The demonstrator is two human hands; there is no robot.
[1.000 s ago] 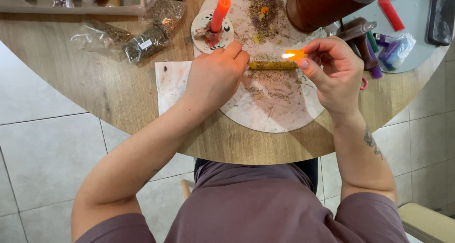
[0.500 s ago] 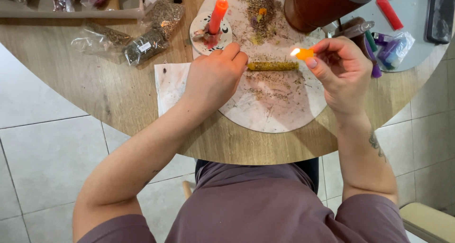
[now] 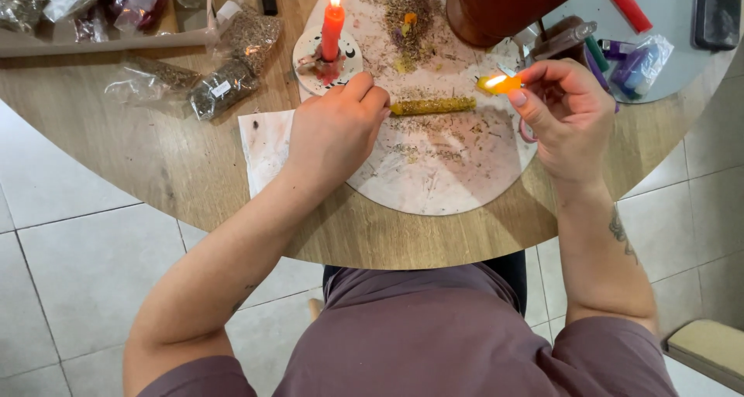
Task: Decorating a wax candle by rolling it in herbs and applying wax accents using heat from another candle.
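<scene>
Head view shows me both hands over a round white board (image 3: 434,188). My left hand (image 3: 333,134) is closed, its fingertips pinching the left end of a herb-coated candle (image 3: 432,105) that lies flat on the board. My right hand (image 3: 570,114) grips a small orange lighter (image 3: 504,84) between thumb and fingers; a little flame burns at its tip, just beside the right end of the coated candle but not touching it, as far as I can tell.

Behind the left hand a red candle (image 3: 333,29) stands upright and lit on a small patterned dish (image 3: 349,56), with melted wax around its foot. Further back on the board is a pile of dried herbs (image 3: 407,13), and loose crumbs are spread over the board. A large brown jar (image 3: 504,6) stands behind the right hand and hides part of what is behind it. To the right of it a pale tray (image 3: 674,64) carries coloured small things and a plastic bag; I cannot tell what they are. At the left, clear herb bags (image 3: 217,83) lie near a stained paper napkin (image 3: 263,145), which goes under the board.

Everything rests on a round wooden counter (image 3: 155,149). Below it I see a pale tiled floor (image 3: 85,265) and my mauve shirt (image 3: 434,335).
</scene>
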